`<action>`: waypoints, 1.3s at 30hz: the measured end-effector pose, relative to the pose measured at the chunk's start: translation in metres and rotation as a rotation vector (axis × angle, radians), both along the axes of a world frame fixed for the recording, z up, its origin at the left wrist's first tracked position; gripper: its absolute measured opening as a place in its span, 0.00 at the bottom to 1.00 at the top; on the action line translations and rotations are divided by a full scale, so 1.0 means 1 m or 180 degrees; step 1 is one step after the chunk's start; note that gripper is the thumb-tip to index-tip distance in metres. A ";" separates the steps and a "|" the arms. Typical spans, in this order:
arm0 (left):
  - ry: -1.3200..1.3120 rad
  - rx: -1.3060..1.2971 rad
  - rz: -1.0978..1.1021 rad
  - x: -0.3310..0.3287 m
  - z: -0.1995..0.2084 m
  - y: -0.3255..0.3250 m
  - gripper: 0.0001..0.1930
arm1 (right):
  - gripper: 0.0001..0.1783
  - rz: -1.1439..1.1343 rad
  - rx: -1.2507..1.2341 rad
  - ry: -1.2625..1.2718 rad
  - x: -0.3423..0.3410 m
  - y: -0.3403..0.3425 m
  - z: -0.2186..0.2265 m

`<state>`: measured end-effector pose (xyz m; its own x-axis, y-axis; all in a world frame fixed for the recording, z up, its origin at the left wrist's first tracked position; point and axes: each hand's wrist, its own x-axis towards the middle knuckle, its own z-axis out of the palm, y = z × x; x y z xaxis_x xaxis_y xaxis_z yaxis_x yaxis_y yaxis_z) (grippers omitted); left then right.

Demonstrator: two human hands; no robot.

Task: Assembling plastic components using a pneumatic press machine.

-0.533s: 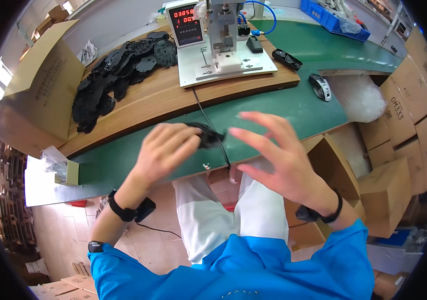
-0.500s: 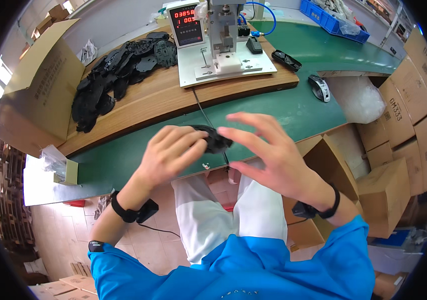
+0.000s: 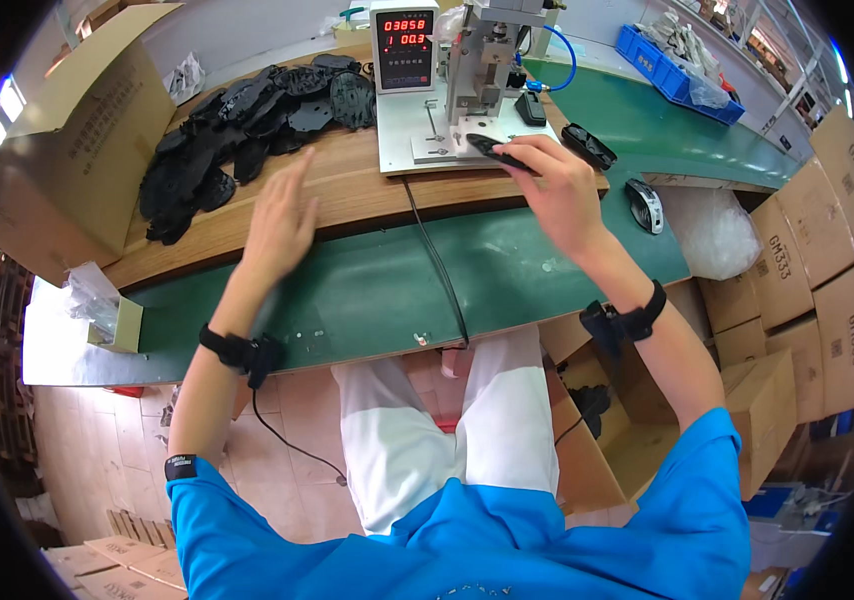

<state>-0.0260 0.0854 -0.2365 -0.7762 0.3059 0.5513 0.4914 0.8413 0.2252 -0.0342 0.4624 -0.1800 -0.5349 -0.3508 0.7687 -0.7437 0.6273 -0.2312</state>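
Observation:
My right hand (image 3: pixel 564 195) pinches a flat black plastic shell (image 3: pixel 492 149) by its near end. The shell's far end is at the white base (image 3: pixel 402 150) of a bench press (image 3: pixel 481 70); I cannot tell whether it touches. Slightly blurred, my left hand (image 3: pixel 281 222) hangs over the front edge of the wooden board (image 3: pixel 342 195) with its fingers stretched and nothing in it. Beyond it lies a pile of similar black plastic parts (image 3: pixel 247 120). A counter box (image 3: pixel 405 48) with red digits stands beside the press.
An open carton (image 3: pixel 72 150) stands left of the pile. A computer mouse (image 3: pixel 644 206) and a black plastic piece (image 3: pixel 589 147) lie right of the press. Another open carton (image 3: pixel 587 460) stands by my right leg, and a cable (image 3: pixel 432 250) crosses the green table (image 3: pixel 347 290).
My hands have parted from above the table's front edge. The right has carried a black shell forward to the press, while the left has moved left and toward the pile. A dark piece now shows in the carton.

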 end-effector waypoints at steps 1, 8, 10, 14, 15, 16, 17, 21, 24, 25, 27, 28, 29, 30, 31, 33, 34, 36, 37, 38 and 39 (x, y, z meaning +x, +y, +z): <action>-0.0030 -0.0143 0.0210 -0.010 -0.011 -0.014 0.31 | 0.14 -0.0116 0.0031 -0.0021 -0.008 0.002 -0.003; -0.1197 -0.0837 0.0414 -0.037 -0.031 -0.040 0.31 | 0.17 -0.0425 0.0366 0.0217 -0.044 0.004 -0.027; -0.1272 -0.0763 0.0388 -0.038 -0.029 -0.038 0.31 | 0.18 -0.0426 0.0382 0.0193 -0.049 0.002 -0.028; -0.1483 -0.0643 0.0350 -0.038 -0.023 -0.043 0.33 | 0.18 -0.0118 0.0426 -0.0519 -0.049 -0.001 -0.015; -0.1500 -0.0624 0.0349 -0.037 -0.021 -0.044 0.33 | 0.18 -0.0090 0.0510 -0.0762 -0.048 -0.002 -0.009; -0.1575 -0.0578 0.0319 -0.036 -0.019 -0.045 0.33 | 0.18 -0.0086 0.0530 -0.0776 -0.050 -0.001 -0.004; -0.1636 -0.0528 0.0269 -0.036 -0.016 -0.045 0.34 | 0.19 -0.0096 0.0616 -0.0822 -0.050 0.001 0.004; -0.1686 -0.0377 0.0146 -0.035 -0.013 -0.047 0.36 | 0.21 -0.0326 0.1097 -0.0999 -0.051 -0.003 0.014; -0.1617 -0.0302 0.0066 -0.033 -0.015 -0.049 0.37 | 0.24 -0.0440 0.1422 -0.0554 -0.045 -0.014 0.005; -0.1582 -0.0283 0.0055 -0.032 -0.016 -0.048 0.36 | 0.23 -0.0429 0.1508 -0.0530 -0.043 -0.019 0.004; -0.1530 -0.0255 0.0039 -0.032 -0.015 -0.049 0.36 | 0.23 -0.0419 0.1423 -0.0746 -0.047 -0.013 0.010; -0.1482 -0.0230 0.0009 -0.032 -0.016 -0.049 0.36 | 0.22 -0.0406 0.1325 -0.0971 -0.051 -0.009 0.013; -0.1445 -0.0202 -0.0020 -0.031 -0.017 -0.049 0.36 | 0.21 -0.0414 0.1262 -0.1129 -0.053 -0.006 0.018; -0.1448 -0.0193 -0.0016 -0.031 -0.017 -0.049 0.36 | 0.21 -0.0409 0.1271 -0.1131 -0.052 -0.007 0.016; -0.1438 -0.0165 -0.0034 -0.031 -0.016 -0.049 0.36 | 0.21 -0.0462 0.1266 -0.0941 -0.049 -0.009 0.010; -0.1432 -0.0129 -0.0007 -0.029 -0.015 -0.051 0.35 | 0.20 -0.0462 0.1325 -0.0433 -0.046 -0.017 0.002; -0.1356 -0.0054 -0.0010 -0.027 -0.015 -0.052 0.33 | 0.20 -0.0428 0.1322 -0.0429 -0.048 -0.017 0.005; -0.1304 -0.0014 0.0045 -0.026 -0.018 -0.059 0.31 | 0.21 -0.0364 0.1281 -0.0964 -0.052 -0.020 0.012; -0.1307 0.0324 -0.0081 -0.029 -0.021 -0.061 0.29 | 0.21 -0.0400 0.1369 -0.0926 -0.052 -0.021 0.013; -0.1287 0.0666 -0.0235 -0.033 -0.019 -0.059 0.26 | 0.21 -0.0418 0.1399 -0.0830 -0.049 -0.015 0.015; -0.1300 0.0635 -0.0148 -0.032 -0.012 -0.058 0.26 | 0.21 -0.0444 0.1429 -0.0818 -0.047 -0.014 0.017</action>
<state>-0.0583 0.0276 -0.2481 -0.9302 0.2644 0.2545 0.3649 0.7410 0.5637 -0.0816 0.4482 -0.1629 -0.7513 -0.5270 0.3974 -0.6008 0.7953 -0.0811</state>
